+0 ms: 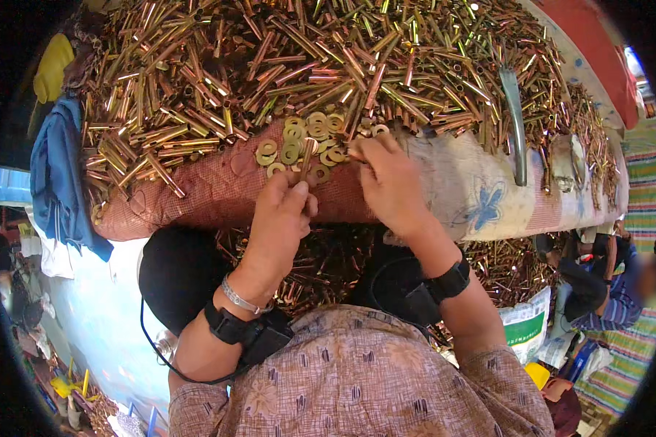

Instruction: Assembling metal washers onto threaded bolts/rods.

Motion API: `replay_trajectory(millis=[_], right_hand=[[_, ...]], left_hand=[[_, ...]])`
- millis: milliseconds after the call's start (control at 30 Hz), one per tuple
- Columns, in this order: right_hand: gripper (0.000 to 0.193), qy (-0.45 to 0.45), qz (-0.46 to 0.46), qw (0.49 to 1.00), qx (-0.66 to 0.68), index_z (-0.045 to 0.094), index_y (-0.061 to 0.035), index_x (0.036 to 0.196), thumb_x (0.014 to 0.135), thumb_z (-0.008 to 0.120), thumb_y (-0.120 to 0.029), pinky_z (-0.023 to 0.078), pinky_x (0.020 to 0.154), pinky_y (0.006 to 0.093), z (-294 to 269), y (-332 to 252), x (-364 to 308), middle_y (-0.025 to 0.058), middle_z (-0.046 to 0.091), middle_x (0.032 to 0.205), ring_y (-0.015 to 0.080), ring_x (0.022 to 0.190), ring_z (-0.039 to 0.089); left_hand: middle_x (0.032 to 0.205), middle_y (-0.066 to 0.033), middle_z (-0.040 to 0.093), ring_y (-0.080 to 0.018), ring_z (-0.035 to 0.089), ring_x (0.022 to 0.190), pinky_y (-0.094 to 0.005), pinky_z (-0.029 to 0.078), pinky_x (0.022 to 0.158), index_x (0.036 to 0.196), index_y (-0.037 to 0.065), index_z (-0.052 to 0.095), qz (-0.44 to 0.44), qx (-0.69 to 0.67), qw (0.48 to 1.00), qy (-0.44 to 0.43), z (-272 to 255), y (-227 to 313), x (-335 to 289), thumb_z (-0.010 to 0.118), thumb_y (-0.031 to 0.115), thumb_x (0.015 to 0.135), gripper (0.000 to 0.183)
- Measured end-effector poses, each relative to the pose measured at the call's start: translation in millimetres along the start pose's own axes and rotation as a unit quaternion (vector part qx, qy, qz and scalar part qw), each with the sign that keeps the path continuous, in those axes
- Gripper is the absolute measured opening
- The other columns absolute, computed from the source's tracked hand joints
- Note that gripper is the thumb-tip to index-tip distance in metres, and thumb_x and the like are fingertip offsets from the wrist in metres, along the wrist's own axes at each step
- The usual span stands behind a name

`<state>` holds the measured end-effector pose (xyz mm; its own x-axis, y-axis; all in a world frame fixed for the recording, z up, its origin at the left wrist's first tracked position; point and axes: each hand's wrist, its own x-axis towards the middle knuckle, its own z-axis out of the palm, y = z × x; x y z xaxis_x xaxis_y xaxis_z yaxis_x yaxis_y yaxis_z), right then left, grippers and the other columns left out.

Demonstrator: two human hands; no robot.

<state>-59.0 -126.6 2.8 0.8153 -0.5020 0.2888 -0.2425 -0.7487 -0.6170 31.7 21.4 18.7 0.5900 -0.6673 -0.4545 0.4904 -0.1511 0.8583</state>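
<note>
The left hand (284, 207) is closed around a copper-coloured tube (307, 154), thumb and fingers pinching its lower part so that the rest sticks out beyond the fingertips, over a cluster of brass-coloured washers (292, 135). The right hand (395, 182) is just beside the cluster on its right side, with thumb and fingers bent together at the edge of the heap; whether anything is gripped between those fingertips cannot be told. The washers lie loosely, several overlapping, on a red-brown cloth (189, 191), between the hands and a broad heap of copper-coloured tubes (313, 62) that spreads across the far side in every direction. To the right, a pale cloth (452, 191) with a blue flower covers the near edge, and a long greenish metal strip (516, 124) lies over the tubes and reaches onto it. The left wrist wears a metal bracelet (240, 297) and a black strap (224, 324); the right wrist has a black band (450, 281). More tubes show below, between the person's dark-clad knees (182, 280). A blue garment (57, 167) hangs at the far left, and another person (612, 291) in a striped top is well apart at the right.
</note>
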Motion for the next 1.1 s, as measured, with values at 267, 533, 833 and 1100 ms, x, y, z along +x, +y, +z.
replay_trajectory(millis=[267, 533, 833, 1100], right_hand=[[0.021, -0.021, -0.012, 1.000, -0.009, 0.055, -0.0013, 0.093, 0.072, 0.057, 0.000, 0.045, 0.067, 0.0386, 13.7, -1.1, 8.3, 0.0170, 0.056, 0.090, 0.0365, 0.081, 0.056], [0.011, 0.007, 0.104, 0.981, 0.166, 0.055, 0.0012, 0.088, 0.081, 0.056, -0.007, 0.042, 0.062, 0.0261, 9.2, -12.4, 5.6, 0.0089, 0.057, 0.075, 0.0133, 0.067, 0.051], [0.011, 0.074, 0.005, 0.991, 0.107, 0.052, -0.0008, 0.088, 0.077, 0.055, -0.004, 0.043, 0.060, 0.0347, 10.2, -15.1, -7.6, 0.0164, 0.054, 0.077, 0.0328, 0.068, 0.054], [0.009, 0.003, 0.020, 0.993, 0.119, 0.051, -0.0022, 0.089, 0.081, 0.053, -0.006, 0.044, 0.064, 0.0316, -2.6, -24.5, -15.4, 0.0140, 0.056, 0.080, 0.0287, 0.072, 0.056]], left_hand=[[0.070, -0.0023, 0.052, -0.0059, 0.036, 0.052, -0.0191, 0.029, 0.045, 0.098, 0.005, 0.049, -0.047, -0.020, 0.997, -0.062, -7.9, -5.7, 0.6, 0.044, 0.016, 0.090, 0.014], [0.071, -0.0035, 0.054, -0.0055, 0.034, 0.050, -0.0188, 0.029, 0.045, 0.099, 0.005, 0.050, -0.069, -0.009, 0.995, -0.076, -5.8, -7.2, 0.4, 0.043, 0.016, 0.091, 0.016], [0.068, -0.0026, 0.052, -0.0026, 0.027, 0.046, -0.0156, 0.024, 0.042, 0.100, 0.005, 0.050, -0.142, -0.118, 0.968, -0.169, -11.9, -4.2, 2.6, 0.044, 0.018, 0.092, 0.016], [0.070, -0.0021, 0.053, -0.0042, 0.032, 0.049, -0.0177, 0.028, 0.045, 0.093, 0.007, 0.051, -0.083, -0.119, 0.982, -0.124, -10.0, -5.7, 4.8, 0.043, 0.017, 0.091, 0.013]])
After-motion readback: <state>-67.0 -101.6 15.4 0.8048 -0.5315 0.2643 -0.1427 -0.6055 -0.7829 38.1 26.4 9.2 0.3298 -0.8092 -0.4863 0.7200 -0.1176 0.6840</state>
